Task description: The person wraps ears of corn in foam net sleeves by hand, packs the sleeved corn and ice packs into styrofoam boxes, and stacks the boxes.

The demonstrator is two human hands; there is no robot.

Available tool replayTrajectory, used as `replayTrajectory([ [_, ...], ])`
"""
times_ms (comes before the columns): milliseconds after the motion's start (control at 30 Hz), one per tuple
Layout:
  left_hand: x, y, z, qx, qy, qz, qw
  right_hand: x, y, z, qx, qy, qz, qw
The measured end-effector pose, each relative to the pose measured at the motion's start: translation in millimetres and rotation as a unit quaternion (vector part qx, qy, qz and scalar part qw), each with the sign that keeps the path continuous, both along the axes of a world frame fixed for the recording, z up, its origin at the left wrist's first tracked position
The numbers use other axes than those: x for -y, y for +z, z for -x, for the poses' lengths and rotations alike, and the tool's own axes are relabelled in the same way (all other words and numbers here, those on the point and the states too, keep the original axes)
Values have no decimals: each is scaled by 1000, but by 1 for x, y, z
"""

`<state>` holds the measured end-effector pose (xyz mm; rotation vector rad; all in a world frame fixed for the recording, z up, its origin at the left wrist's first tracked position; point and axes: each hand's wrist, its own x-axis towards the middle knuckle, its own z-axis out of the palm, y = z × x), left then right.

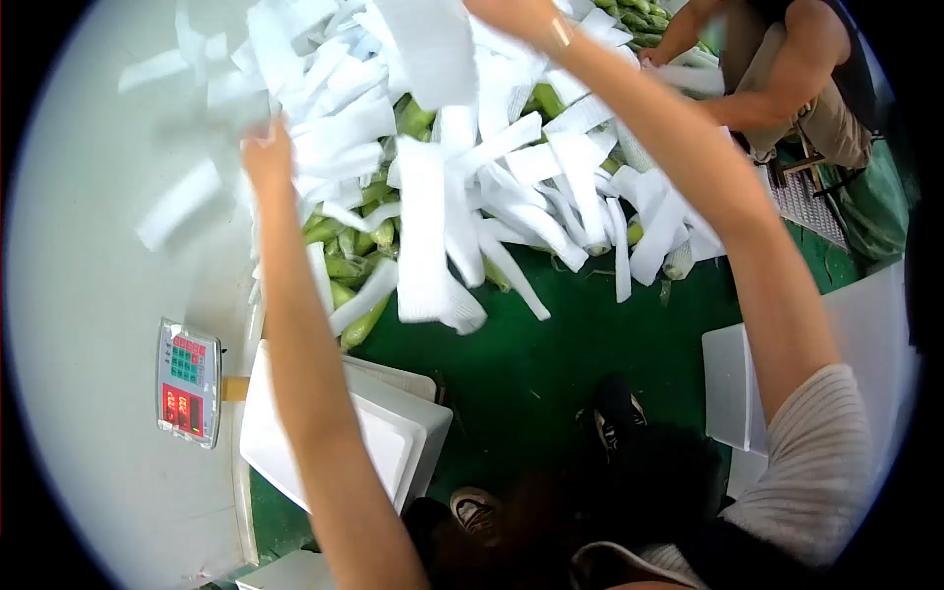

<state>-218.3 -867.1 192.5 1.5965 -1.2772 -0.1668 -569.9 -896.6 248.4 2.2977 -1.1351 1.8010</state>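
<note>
My left hand (pixel 267 155) is raised at the left side of a heap of white foam sleeves (pixel 421 231). Its fingers are closed and blurred, and whatever they hold cannot be made out. At the top edge, my right hand (pixel 519 18) is partly cut off, with its fingers at the upper corner of a wide white foam sleeve (pixel 429 54). That sleeve hangs raised above the heap, its top outside the view. Long green vegetables (pixel 366 320), some in clear wrap, show beneath and between the sleeves.
A digital scale display (pixel 189 383) stands at left, beside a white plastic box (pixel 393 433). Another white bin (pixel 733 388) is at right. Across the heap, a seated co-worker's arm (pixel 777 93) reaches into it. Loose foam pieces (pixel 179 205) lie by the pale wall (pixel 88 295); the floor (pixel 536 344) is green.
</note>
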Motion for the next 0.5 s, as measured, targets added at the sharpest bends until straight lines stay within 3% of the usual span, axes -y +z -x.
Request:
replayTrajectory([
  [33,4,-86,-18,159,48,53,985,-37,-54,16,-17,13,-67,998],
  [67,-25,-128,-2,40,43,-109,992,-64,-99,28,-24,-44,-145,988],
  [100,-42,-174,8,-93,55,-252,962,-85,-143,39,-32,-98,-228,968],
  [167,-86,-223,61,-121,74,-225,964,-97,-219,59,17,-149,-343,927],
  [200,-82,-267,62,-268,25,-206,941,-101,-236,60,7,-165,-369,914],
  [267,-98,-287,81,-308,7,-268,913,-90,-265,62,8,-180,-442,879],
  [300,-118,-274,103,-202,38,-349,914,-83,-272,59,8,-177,-443,879],
  [400,-121,-307,126,-260,48,-315,912,-59,-293,29,-169,-82,-448,874],
  [433,-114,-316,131,-275,36,-291,916,-79,-258,6,-269,-76,-518,809],
  [500,-110,-277,156,-234,27,-252,939,-85,-265,-15,-393,-83,-479,781],
])
